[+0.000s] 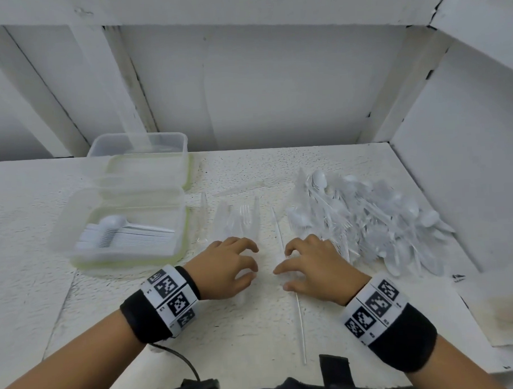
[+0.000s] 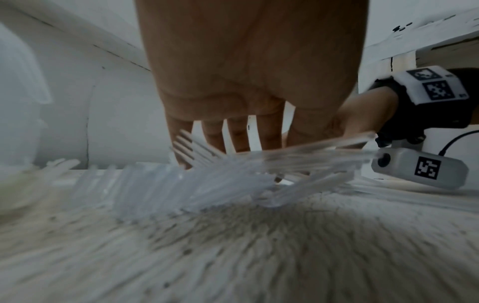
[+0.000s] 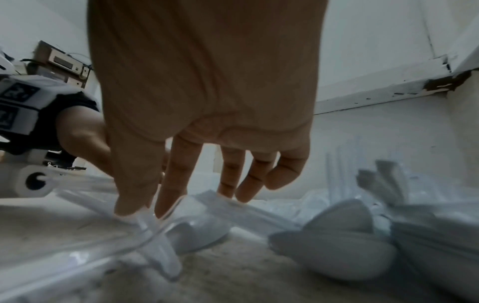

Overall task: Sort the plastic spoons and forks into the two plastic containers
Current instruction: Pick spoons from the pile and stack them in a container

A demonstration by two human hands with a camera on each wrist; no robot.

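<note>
clear forks (image 1: 239,224) lie beside the spoon container (image 1: 175,248), tines pointing away; left hand (image 1: 226,266) curls over their handles, right hand (image 1: 314,265) pinches a clear handle.

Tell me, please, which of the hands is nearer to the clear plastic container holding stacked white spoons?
Left. The left hand lies just right of the clear plastic container; the right hand is farther right, beside the cutlery pile.

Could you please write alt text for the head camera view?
Two hands, left hand and right hand, reach onto a white table among clear plastic forks. A container of stacked white spoons sits left, an empty container behind it, a mixed cutlery pile right.
</note>
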